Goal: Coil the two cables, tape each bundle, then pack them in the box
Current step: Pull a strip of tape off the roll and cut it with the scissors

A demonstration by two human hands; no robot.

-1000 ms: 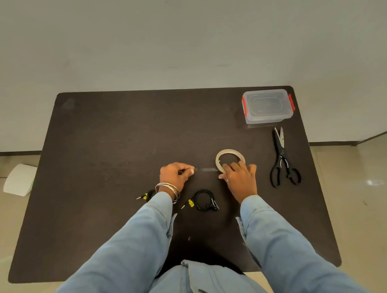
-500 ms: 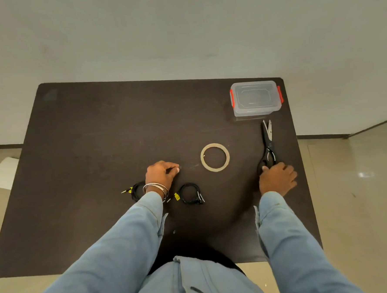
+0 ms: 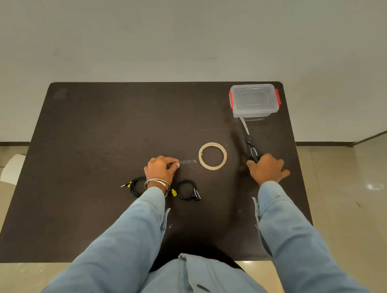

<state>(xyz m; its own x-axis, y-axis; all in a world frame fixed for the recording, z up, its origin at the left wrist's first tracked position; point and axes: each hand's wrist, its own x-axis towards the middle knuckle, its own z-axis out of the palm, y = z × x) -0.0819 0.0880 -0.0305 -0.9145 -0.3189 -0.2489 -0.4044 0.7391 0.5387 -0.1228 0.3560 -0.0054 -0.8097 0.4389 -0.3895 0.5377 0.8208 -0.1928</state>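
Head view shows the taping step under way: both cables already lie coiled on the desk [image 3: 92, 134], one coil [image 3: 136, 186] partly under the left wrist, the other coil [image 3: 187, 190] just beside it to the right. The left hand [image 3: 161, 169] pinches the free end of a tape strip [image 3: 188, 162] drawn out from the tape roll [image 3: 212, 156], which lies flat near the middle. The right hand [image 3: 266, 169] is curled round the handles of the scissors [image 3: 250, 143], whose blades point at the box [image 3: 254, 100] standing closed at the far right corner, well apart from the coils. Next, I judge, the scissors must be brought across to cut the strip close to the roll while the left hand keeps it taut; then the piece goes round a coil
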